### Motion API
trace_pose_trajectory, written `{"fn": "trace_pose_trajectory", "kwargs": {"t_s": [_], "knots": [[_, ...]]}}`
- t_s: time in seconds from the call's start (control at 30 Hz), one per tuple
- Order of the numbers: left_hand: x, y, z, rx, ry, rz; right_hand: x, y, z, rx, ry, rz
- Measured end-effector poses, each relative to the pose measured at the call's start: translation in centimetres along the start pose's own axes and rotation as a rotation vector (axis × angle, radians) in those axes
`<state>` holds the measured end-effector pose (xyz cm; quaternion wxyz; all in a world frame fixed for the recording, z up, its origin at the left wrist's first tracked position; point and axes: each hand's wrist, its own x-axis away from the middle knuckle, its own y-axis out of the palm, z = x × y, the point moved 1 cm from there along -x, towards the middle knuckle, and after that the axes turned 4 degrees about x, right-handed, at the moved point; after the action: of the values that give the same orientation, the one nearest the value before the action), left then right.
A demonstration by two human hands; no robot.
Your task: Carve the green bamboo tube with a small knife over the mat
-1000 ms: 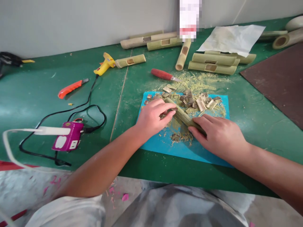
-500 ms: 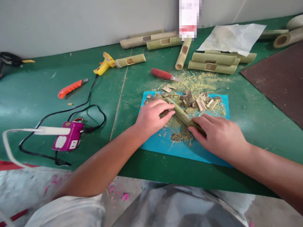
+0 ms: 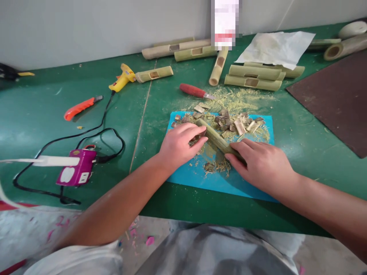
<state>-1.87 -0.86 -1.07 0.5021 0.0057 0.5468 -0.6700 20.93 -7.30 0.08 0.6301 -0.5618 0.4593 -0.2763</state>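
Note:
A green bamboo tube (image 3: pixel 218 140) lies slantwise above the blue mat (image 3: pixel 197 182). My right hand (image 3: pixel 259 162) is wrapped round its near end, hiding that end. Close by the tube's far end is my left hand (image 3: pixel 181 145), fingers bent and thumb drawn towards them. A small brownish bit shows between these fingertips; I cannot make out what it is. Bamboo chips (image 3: pixel 226 121) and fibrous shavings (image 3: pixel 216 168) lie about the mat. Beyond its far edge rests a red-handled knife (image 3: pixel 192 91), its short blade towards pale green dust (image 3: pixel 243 97).
Notched bamboo tubes (image 3: pixel 254 72) lie at the back, some under white paper (image 3: pixel 275 47). To the left are a yellow glue gun (image 3: pixel 122 78), an orange utility knife (image 3: pixel 80 109) and a purple power socket (image 3: pixel 77 166) with cables. A dark brown board (image 3: pixel 335 99) lies right.
The whole scene has shifted slightly left in view. Both hands keep nearly the same pose at the bamboo tube.

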Motion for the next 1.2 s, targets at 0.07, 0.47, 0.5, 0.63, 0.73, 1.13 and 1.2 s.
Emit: {"fn": "trace_pose_trajectory", "kwargs": {"t_s": [0.07, 0.47, 0.5, 0.63, 0.73, 1.13, 1.2], "knots": [[0.1, 0.1, -0.1, -0.008, -0.007, -0.011, 0.0, 0.0, 0.0, -0.001, 0.009, -0.014], [-0.5, 0.4, -1.1, -0.079, 0.094, 0.013, -0.1, 0.0, -0.1, 0.007, 0.014, -0.018], [-0.5, 0.5, -0.9, -0.058, 0.119, -0.011, -0.1, 0.0, -0.1, 0.009, 0.01, -0.016], [-0.4, 0.6, -0.4, -0.035, 0.142, -0.022, 0.0, -0.1, -0.1, 0.015, 0.024, -0.028], [-0.3, 0.7, -0.1, -0.059, 0.136, -0.016, 0.0, -0.1, 0.0, 0.006, 0.04, -0.077], [-0.1, 0.7, -0.7, -0.052, 0.111, -0.029, -0.3, -0.3, -0.2, 0.008, 0.062, -0.17], [-0.2, 0.6, -0.6, -0.055, 0.083, 0.002, -0.3, -0.3, -0.2, 0.011, 0.065, -0.163]]}}
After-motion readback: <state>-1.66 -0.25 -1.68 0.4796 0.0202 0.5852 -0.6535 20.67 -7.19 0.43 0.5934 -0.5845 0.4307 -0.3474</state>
